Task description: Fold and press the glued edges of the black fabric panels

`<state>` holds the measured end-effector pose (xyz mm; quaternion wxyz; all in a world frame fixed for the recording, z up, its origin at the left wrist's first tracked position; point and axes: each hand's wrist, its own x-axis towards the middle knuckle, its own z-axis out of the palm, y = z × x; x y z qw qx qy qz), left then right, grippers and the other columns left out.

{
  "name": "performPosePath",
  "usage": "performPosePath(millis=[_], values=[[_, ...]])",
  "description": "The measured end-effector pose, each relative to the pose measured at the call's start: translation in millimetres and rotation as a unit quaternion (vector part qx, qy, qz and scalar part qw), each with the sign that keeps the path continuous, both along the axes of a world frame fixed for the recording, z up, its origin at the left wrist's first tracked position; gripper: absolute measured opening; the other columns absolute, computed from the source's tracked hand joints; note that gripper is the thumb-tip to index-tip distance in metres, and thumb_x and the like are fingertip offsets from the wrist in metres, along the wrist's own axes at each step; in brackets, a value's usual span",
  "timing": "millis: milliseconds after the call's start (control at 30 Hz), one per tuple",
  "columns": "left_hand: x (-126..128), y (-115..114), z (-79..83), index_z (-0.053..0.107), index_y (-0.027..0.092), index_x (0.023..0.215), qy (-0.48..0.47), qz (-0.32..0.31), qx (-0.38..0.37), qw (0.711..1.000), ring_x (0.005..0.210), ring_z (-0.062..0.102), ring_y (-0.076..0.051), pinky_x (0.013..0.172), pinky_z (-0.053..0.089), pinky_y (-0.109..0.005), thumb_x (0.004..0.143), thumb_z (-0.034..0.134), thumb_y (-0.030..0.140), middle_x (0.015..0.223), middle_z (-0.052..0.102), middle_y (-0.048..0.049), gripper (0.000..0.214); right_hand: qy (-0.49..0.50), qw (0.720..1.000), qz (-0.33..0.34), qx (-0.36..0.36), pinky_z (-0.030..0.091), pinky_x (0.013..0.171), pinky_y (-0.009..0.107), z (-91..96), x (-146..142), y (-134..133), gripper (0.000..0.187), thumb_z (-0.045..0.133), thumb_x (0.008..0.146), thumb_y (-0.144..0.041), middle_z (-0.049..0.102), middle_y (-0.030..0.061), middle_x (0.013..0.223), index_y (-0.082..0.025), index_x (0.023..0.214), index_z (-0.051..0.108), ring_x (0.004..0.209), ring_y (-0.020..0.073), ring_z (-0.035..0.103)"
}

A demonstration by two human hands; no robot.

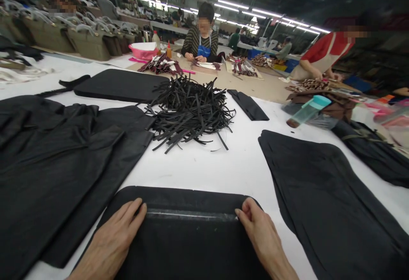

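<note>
A black rounded panel (191,233) lies in front of me on the white table (223,165), with a shiny strip along a fold near its far edge. My left hand (115,237) lies flat on the panel's left side, fingers stretched out toward the strip. On the right side my right hand (258,233) rests the same way, fingertips at the strip's right end. Neither hand grips anything.
A heap of black strips (188,109) sits mid-table. Black fabric pieces lie at left (64,165) and right (329,199), another panel (121,85) behind. A teal-capped bottle (306,111) lies at right. Two people work at the far table.
</note>
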<state>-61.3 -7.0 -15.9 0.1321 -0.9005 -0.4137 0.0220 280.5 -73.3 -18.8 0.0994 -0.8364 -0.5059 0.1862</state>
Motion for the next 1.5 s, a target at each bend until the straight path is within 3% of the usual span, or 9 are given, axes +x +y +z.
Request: performPosePath(millis=[100,233,433,567,867,1033,1267,1400,1500], values=[[1.1,4.9,-0.1,0.067,0.017,0.106,-0.014,0.012,0.018,1.000,0.104,0.060,-0.022,0.089,0.051,-0.032,0.069,0.030,-0.010,0.113,0.065,-0.0077,0.059,-0.010,0.997,0.033,0.072,0.037,0.057,0.026,-3.3,-0.2,-4.8,0.008,0.039,0.085,-0.020,0.053,-0.0015,0.070,-0.024,0.081,0.044,0.063,0.0160,0.053],[10.3,7.2,-1.6,0.066,0.012,0.105,-0.056,0.011,0.048,0.997,0.100,0.061,-0.026,0.086,0.052,-0.039,0.072,0.032,-0.007,0.111,0.065,-0.0134,0.052,-0.111,0.980,0.078,0.148,0.041,0.062,0.029,3.9,-13.0,-8.3,0.027,0.031,0.085,-0.008,0.056,0.0054,0.090,-0.022,0.095,0.053,0.073,0.0183,0.056],[68.2,0.8,11.2,0.052,0.018,0.125,-0.015,-0.088,-0.143,0.986,0.109,0.057,-0.024,0.090,0.050,-0.037,0.067,0.029,-0.010,0.123,0.059,-0.0097,0.069,-0.149,0.933,0.257,0.201,0.046,0.072,0.032,9.2,-66.5,4.7,0.038,0.046,0.077,0.000,0.060,0.0058,0.099,-0.020,0.107,0.058,0.084,0.0211,0.055],[89.2,1.9,9.9,0.049,0.011,0.126,0.026,-0.091,-0.176,0.980,0.112,0.054,-0.027,0.093,0.048,-0.041,0.070,0.027,-0.009,0.125,0.056,-0.0150,0.063,-0.173,0.916,0.315,0.177,0.048,0.071,0.033,-1.1,-77.8,9.2,0.042,0.058,0.072,-0.001,0.061,0.0055,0.096,-0.016,0.111,0.058,0.083,0.0219,0.054],[96.1,-7.7,2.4,0.043,0.020,0.131,0.017,-0.075,-0.123,0.989,0.104,0.056,-0.027,0.086,0.049,-0.043,0.079,0.034,-0.003,0.116,0.057,-0.0143,0.058,-0.247,0.893,0.335,0.173,0.049,0.071,0.038,-5.7,-82.0,5.2,0.055,0.061,0.069,-0.004,0.060,0.0081,0.098,-0.019,0.121,0.052,0.086,0.0263,0.054],[96.2,-10.7,-6.5,0.039,0.023,0.132,0.010,-0.084,-0.086,0.993,0.102,0.055,-0.029,0.083,0.049,-0.043,0.076,0.037,-0.001,0.114,0.056,-0.0141,0.061,-0.218,0.891,0.333,0.219,0.049,0.075,0.036,-11.7,-70.7,2.4,0.044,0.054,0.071,-0.004,0.062,0.0053,0.092,-0.019,0.112,0.057,0.083,0.0235,0.056],[85.3,-8.2,-5.8,0.038,0.012,0.132,-0.037,-0.096,-0.135,0.985,0.110,0.049,-0.030,0.091,0.044,-0.043,0.077,0.045,0.002,0.121,0.052,-0.0177,0.057,-0.237,0.871,0.355,0.241,0.053,0.078,0.030,-21.9,-26.3,-14.3,0.055,0.042,0.066,0.005,0.064,0.0077,0.101,-0.016,0.114,0.056,0.093,0.0228,0.059],[62.4,-3.4,1.0,0.046,0.007,0.124,-0.056,-0.104,-0.175,0.978,0.110,0.049,-0.025,0.095,0.043,-0.036,0.082,0.041,0.006,0.118,0.055,-0.0153,0.042,-0.270,0.846,0.385,0.249,0.055,0.077,0.027,-23.8,-6.6,-19.4,0.058,0.039,0.062,0.009,0.065,0.0096,0.102,-0.013,0.113,0.057,0.094,0.0220,0.060],[42.0,0.9,11.2,0.048,0.009,0.123,-0.055,-0.061,-0.203,0.976,0.112,0.049,-0.022,0.098,0.041,-0.032,0.081,0.036,-0.001,0.118,0.056,-0.0120,0.045,-0.275,0.851,0.375,0.245,0.055,0.078,0.027,-23.1,1.0,-21.6,0.059,0.038,0.062,0.010,0.065,0.0097,0.101,-0.014,0.111,0.059,0.092,0.0211,0.061]])
